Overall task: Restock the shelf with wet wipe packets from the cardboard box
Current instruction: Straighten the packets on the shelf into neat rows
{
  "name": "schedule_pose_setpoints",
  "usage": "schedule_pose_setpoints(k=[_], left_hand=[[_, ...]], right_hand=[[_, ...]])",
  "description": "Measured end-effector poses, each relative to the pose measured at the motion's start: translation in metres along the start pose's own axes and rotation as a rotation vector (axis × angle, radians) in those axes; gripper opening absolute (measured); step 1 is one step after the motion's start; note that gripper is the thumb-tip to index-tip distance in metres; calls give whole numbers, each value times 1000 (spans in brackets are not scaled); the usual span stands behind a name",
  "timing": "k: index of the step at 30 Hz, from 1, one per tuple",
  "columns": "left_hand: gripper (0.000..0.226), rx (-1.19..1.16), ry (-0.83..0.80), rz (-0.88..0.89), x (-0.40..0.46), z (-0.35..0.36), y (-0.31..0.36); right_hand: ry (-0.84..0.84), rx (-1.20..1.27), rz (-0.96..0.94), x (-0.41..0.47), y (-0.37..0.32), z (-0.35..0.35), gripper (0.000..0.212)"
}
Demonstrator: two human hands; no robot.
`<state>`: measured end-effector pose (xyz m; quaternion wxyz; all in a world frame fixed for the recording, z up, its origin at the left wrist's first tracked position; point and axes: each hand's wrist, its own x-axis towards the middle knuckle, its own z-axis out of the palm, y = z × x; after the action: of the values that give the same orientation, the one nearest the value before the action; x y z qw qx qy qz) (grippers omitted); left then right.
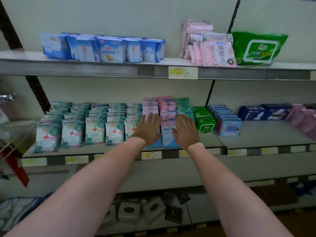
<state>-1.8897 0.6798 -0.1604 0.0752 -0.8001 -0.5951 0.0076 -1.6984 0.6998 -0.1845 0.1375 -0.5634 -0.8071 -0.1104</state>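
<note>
Head view: left hand (pixel 149 130) and right hand (pixel 185 130) are lying flat, fingers straight, flanking and pressing the pink packets (pixel 168 129) on the middle shelf (pixel 256 139).

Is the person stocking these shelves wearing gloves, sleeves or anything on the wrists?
No. Both forearms are bare as far as the picture shows, so no sleeves are in view. The left hand and right hand have no gloves, and no watch, bracelet or ring shows.
</note>
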Motion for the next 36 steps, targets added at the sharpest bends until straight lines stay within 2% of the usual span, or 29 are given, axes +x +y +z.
schedule_pose_setpoints(k=[4,10,16,22,28,33,36], left_hand=[[81,15,-2,25,24,7,5],[96,105,-118,1,72,27,20],[106,175,-81,62,91,48,11],[108,206,-47,121,95,55,3],[108,256,-62,184,99,50,4],[105,247,-133,212,102,40,8],[106,244,-125,209,101,37,7]], right_hand=[[-18,49,-22,24,16,7,56],[-57,70,-84,87,48,20,52],[-223,-1,-99,129,65,39,59],[-212,-97,-238,143,68,49,61],[-272,-82,-290,147,63,47,67],[-311,-61,-260,149,55,41,71],[-248,9,-218,155,54,29,67]])
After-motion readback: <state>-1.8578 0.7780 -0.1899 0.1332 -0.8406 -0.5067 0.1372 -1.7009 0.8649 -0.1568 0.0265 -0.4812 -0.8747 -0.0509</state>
